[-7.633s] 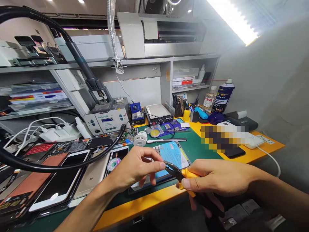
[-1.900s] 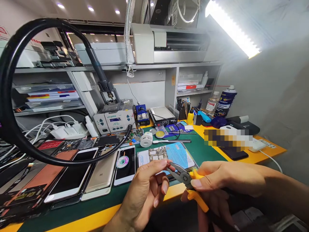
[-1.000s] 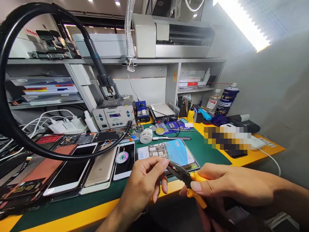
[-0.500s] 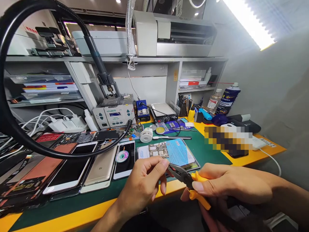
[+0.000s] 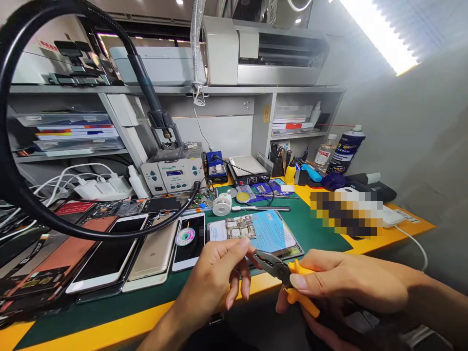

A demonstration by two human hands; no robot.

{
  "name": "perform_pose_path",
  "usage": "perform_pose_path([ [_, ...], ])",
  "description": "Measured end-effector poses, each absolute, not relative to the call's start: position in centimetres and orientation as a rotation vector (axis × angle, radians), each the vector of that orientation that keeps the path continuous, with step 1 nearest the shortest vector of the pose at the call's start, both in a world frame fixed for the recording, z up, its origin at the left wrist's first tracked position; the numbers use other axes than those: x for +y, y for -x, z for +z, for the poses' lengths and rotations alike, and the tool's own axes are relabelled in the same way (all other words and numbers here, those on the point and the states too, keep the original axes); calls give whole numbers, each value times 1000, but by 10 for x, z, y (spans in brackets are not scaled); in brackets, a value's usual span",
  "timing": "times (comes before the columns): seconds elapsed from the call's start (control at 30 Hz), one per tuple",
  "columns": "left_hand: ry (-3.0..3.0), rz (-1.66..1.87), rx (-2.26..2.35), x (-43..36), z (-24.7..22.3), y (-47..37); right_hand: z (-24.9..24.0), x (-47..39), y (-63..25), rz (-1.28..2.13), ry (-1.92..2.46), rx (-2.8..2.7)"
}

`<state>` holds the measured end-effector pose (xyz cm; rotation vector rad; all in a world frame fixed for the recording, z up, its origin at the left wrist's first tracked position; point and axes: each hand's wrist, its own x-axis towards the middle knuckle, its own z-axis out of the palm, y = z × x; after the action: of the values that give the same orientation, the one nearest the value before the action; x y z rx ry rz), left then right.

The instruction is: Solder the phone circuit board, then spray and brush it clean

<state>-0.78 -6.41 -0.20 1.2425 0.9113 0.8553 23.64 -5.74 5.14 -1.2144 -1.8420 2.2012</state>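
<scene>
Right hand [image 5: 338, 280] grips yellow-handled pliers [image 5: 281, 273] — left hand [image 5: 218, 268] at their tip, can't tell if pinching anything

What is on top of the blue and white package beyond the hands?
A circuit board lies on the package, left of its middle. The left hand hides part of its near edge, so I cannot see what is there, nor the surface under the board.

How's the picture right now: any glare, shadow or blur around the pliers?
Head view: the lamp at upper right is blown out, with haze over the nearby wall; the pliers look fairly sharp, but detail at their tips is too small to read; deep shadow lies below the table edge; a pixelated patch masks things at right.
</scene>
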Motion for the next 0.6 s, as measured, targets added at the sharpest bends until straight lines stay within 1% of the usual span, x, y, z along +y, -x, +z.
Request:
perform_pose_path([
  [0.17,-1136,911,909,-68,-1,7,42,-62,-233,2240,1111,-1778],
  [0.33,-1056,897,829,-80,0,6,34,-67,-228,2137,1083,-1842],
  [0.43,-989,952,777,-92,-10,-1,34,-77,-221,1976,1138,-1914],
  [0.5,-978,1002,748,-99,-19,-7,30,-87,-214,1905,1144,-1866],
  [0.6,-916,1050,654,-108,-35,-14,16,-99,-203,1960,1171,-1734],
])
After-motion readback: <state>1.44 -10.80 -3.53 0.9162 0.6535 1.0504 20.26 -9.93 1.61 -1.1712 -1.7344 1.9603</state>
